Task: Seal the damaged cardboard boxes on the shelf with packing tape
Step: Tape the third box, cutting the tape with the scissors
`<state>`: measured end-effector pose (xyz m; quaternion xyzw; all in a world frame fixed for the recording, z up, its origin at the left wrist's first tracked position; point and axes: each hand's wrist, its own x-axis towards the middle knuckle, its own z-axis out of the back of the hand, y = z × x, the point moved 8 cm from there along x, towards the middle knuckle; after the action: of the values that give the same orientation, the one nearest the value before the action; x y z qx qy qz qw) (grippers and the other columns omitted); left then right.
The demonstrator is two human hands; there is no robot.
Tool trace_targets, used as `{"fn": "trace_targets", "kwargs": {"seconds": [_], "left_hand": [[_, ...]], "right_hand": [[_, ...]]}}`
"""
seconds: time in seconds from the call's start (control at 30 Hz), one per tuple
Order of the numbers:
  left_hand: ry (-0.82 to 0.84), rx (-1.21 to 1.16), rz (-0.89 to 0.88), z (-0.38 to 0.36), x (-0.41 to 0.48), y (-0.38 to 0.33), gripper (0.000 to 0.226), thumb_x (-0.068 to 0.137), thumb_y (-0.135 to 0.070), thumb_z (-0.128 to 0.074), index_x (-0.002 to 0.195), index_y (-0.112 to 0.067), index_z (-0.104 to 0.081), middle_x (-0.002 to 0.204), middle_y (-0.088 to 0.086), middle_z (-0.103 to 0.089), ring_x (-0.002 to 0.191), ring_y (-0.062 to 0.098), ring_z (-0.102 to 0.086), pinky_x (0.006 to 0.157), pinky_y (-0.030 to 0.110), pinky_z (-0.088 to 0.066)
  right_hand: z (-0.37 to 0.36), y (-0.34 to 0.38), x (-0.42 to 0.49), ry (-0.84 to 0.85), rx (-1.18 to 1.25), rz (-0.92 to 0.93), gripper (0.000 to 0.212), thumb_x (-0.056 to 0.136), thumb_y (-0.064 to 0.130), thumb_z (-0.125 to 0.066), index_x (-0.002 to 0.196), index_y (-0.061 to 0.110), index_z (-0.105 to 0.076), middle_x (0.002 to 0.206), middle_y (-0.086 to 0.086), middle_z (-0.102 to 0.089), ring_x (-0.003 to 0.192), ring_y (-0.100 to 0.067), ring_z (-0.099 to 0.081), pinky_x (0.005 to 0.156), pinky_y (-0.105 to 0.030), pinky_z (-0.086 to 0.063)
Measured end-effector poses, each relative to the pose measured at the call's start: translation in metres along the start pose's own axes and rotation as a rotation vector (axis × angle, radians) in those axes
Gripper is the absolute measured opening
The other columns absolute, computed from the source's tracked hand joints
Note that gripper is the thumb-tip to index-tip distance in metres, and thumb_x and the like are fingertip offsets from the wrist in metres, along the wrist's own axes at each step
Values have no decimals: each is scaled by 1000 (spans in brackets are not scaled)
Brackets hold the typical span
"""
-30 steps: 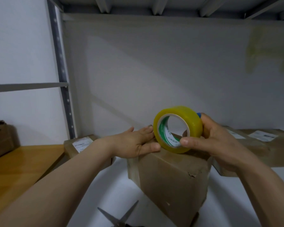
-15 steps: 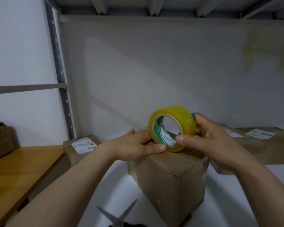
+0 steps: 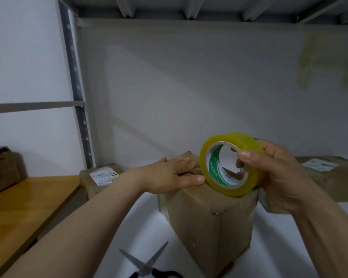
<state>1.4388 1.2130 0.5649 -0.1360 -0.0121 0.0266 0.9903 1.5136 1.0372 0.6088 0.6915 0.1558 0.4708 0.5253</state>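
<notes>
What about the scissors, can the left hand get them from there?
Probably yes. The left hand lies flat on the box, holding nothing; the right hand grips the tape roll. The scissors lie open on the white shelf, nearer the person, nothing in between. It would only have to leave the box.

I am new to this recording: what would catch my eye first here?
The yellow roll of packing tape stands out at centre right, gripped by the right hand and resting on top of the brown cardboard box. The left hand presses flat on that box top beside it. Open steel scissors with black handles lie on the white shelf at the bottom edge.
</notes>
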Motion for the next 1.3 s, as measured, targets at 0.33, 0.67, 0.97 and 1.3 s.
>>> {"fn": "trace_targets", "kwargs": {"seconds": [0.33,0.67,0.97,1.3], "left_hand": [[-9,35,-49,0,-2,2,90,74,-91,-25,155,-55,-10,166,-23,-9,153,0,-3,122,52,6],[112,165,26,-5,0,1,105,66,-100,-11,157,-51,5,169,-13,13,154,10,17,121,52,11],[-283,66,-96,2,-4,-30,79,85,-88,-21,146,-42,-39,151,-13,-45,138,9,-43,115,41,-36],[-6,89,2,-6,8,-19,96,70,-102,-16,138,-42,-49,141,-13,-56,128,14,-53,109,43,-42]], "right_hand": [[-3,-4,-8,-15,-52,-29,80,39,75,-88,100,25,-74,85,-6,-75,79,-18,-73,65,-26,-58],[-9,-1,-18,-22,14,-15,66,36,68,-92,86,28,-80,83,-7,-76,73,-18,-72,63,-26,-58],[-4,-3,-20,-47,42,11,58,46,67,-90,86,27,-79,84,-6,-75,78,-17,-72,68,-27,-58],[7,-4,-20,-100,239,18,65,31,61,-97,83,25,-81,80,-3,-72,76,-13,-70,69,-31,-59]]}}
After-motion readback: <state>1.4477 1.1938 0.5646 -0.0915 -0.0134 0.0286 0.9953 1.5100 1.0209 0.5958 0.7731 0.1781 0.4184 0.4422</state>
